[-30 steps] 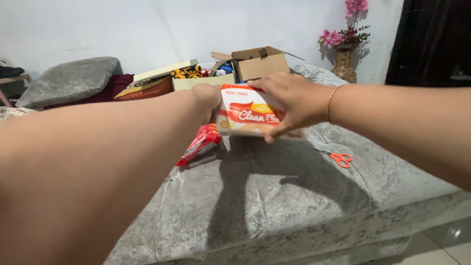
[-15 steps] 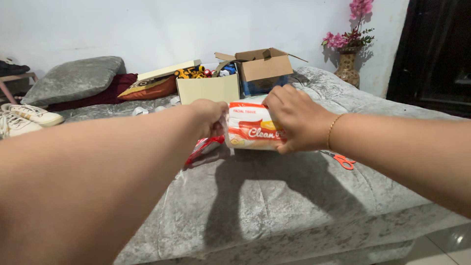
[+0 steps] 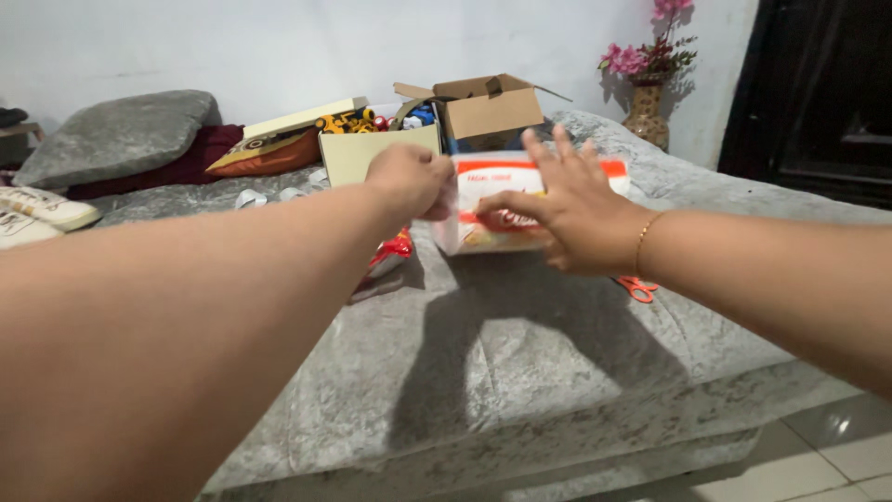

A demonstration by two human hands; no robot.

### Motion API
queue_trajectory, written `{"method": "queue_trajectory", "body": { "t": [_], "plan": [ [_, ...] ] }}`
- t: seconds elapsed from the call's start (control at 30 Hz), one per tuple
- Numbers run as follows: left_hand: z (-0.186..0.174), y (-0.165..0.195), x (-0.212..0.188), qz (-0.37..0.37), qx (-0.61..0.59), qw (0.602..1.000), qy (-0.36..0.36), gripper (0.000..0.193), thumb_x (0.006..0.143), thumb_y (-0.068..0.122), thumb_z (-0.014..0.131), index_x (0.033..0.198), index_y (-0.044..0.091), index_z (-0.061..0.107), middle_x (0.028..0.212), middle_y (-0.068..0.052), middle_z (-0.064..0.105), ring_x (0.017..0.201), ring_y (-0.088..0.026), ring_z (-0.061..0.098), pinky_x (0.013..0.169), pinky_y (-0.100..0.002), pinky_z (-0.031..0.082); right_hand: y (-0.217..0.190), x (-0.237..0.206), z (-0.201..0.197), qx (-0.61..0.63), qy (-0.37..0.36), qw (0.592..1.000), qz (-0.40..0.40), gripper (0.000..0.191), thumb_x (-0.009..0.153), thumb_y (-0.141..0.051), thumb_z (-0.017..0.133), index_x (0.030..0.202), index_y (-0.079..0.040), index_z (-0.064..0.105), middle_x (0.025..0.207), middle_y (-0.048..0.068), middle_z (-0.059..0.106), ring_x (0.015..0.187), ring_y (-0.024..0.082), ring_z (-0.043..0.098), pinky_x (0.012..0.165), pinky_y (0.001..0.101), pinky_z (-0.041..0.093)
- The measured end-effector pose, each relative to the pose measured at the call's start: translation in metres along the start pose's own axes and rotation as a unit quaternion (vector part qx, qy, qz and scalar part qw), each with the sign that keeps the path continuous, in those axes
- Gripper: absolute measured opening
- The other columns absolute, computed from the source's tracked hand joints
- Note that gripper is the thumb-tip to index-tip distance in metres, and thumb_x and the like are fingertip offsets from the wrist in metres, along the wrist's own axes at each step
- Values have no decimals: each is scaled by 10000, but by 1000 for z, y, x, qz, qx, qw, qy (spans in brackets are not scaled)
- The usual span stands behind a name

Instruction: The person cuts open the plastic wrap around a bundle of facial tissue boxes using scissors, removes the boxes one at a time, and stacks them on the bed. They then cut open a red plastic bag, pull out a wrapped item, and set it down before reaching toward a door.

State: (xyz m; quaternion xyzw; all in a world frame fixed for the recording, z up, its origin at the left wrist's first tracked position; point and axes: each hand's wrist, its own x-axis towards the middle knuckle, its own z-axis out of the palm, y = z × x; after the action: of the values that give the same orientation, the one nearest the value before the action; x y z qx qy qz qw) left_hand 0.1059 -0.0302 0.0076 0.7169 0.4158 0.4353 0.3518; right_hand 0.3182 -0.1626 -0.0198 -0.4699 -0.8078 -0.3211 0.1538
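Observation:
My left hand (image 3: 407,179) is closed on the left end of a white soft pack of tissues with orange and red print (image 3: 497,232), held above the grey bed (image 3: 520,353). My right hand (image 3: 562,209) lies over the front of the pack with its fingers spread and the thumb under it; a thin gold bracelet sits at the wrist. A red and white packet (image 3: 392,251) lies on the bed under my left hand. Orange-handled scissors (image 3: 637,288) lie on the bed just below my right wrist.
Behind the pack stand an open cream box (image 3: 367,149) with colourful items and an open brown cardboard box (image 3: 483,110). A grey pillow (image 3: 116,135) and shoes (image 3: 37,212) are at the left. A vase of pink flowers (image 3: 648,107) stands at the back right, beside a dark door.
The tissue pack has been lifted higher and turned. My right hand's fingers have opened out over its front, where they were wrapped round it before. The view has shifted slightly left.

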Motion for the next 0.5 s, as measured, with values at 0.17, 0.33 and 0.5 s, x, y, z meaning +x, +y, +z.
{"method": "queue_trajectory", "body": {
  "t": [0.17,0.33,0.5],
  "plan": [
    [0,35,-28,11,45,999,10,241,929,216,658,829,18,751,744,-115,752,595,-198,762,561,-318,667,-15,3,14,125,60,989,59,606,694,-336,855,1262,-366,646,1608,375,120,1507,586,-47,1097,803,47],
    [4,46,-48,44,83,996,-6,252,935,231,661,842,6,726,747,-107,754,605,-191,766,491,-331,609,-30,12,22,227,75,959,153,499,730,-470,864,1172,-280,733,1606,371,87,1516,570,-32,1104,789,6],
    [4,41,-61,136,118,984,7,264,931,229,650,803,1,684,724,-103,755,589,-170,774,476,-312,585,-35,18,26,241,90,946,198,392,742,-416,852,1082,-248,753,1627,372,68,1544,512,23,1109,796,-18]
  ]
}}
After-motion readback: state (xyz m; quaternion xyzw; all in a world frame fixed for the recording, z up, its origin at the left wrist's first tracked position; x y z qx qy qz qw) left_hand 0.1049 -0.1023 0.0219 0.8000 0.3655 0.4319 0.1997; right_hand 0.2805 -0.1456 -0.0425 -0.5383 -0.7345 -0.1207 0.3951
